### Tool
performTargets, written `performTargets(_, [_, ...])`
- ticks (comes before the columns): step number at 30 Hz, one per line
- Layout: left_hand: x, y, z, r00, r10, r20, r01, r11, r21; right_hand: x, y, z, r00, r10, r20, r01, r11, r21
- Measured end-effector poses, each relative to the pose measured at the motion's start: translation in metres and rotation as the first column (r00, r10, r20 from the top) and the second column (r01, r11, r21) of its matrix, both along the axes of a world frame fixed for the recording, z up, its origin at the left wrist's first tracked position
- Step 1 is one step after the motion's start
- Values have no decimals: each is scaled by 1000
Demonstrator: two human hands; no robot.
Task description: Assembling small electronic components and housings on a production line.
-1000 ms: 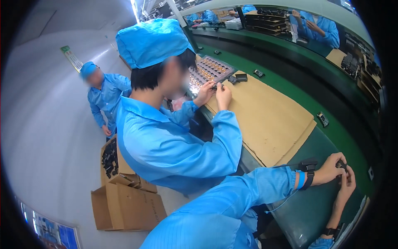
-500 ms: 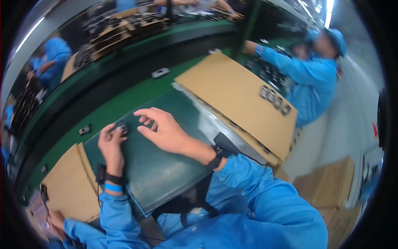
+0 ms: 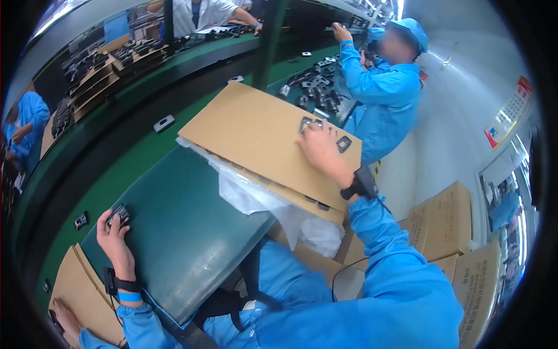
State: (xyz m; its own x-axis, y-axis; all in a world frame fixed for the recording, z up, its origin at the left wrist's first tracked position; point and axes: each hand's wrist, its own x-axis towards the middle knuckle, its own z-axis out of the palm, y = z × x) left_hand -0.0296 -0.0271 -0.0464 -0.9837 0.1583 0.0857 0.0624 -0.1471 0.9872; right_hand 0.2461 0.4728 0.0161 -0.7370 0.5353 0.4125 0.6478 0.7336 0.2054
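Note:
Over the left part of the dark green mat (image 3: 174,215), my left hand (image 3: 118,247) is closed round a small black-and-silver device (image 3: 118,215), thumb and fingers at its sides. My right hand (image 3: 321,148) reaches out onto the brown cardboard sheet (image 3: 244,125) at the right. Its fingers are bent down on a group of small black frame-like parts (image 3: 306,123) and closed about one of them, partly hidden under the hand. Beside that hand lies another black frame (image 3: 344,143), apart from it.
A green conveyor (image 3: 139,148) runs beyond the mat, carrying a silver-grey housing (image 3: 164,123) and a small black device (image 3: 81,220). A co-worker in blue (image 3: 383,93) stands near a heap of black parts (image 3: 319,87). Cartons (image 3: 439,224) stand at the right.
My right hand has moved from above the mat to the parts on the cardboard sheet. My left hand still holds the device. The view has swung to the right.

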Motion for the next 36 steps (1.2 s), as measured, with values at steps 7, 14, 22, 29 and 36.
performTargets(7, [-6, -1, -6, 1000, 7, -4, -7, 1000, 0, 6, -90, 19, 963, 264, -58, -270, 939, -214])
performTargets(14, [2, 5, 9, 999, 36, -34, -36, 999, -1, 17, -132, 19, 892, 403, -205, -451, 822, -347])
performTargets(22, [9, 9, 3, 1000, 20, 0, -20, 993, 117, 18, -149, 15, 836, 368, -406, -499, 818, -285])
performTargets(29, [4, 8, 3, 999, 9, -41, -6, 998, 56, -73, -207, 81, 434, 736, -520, -901, 338, -274])
performTargets(36, [-1, 6, 7, 999, 35, -12, -34, 995, 98, -242, -305, 38, 176, 726, -665, -909, -139, -392])
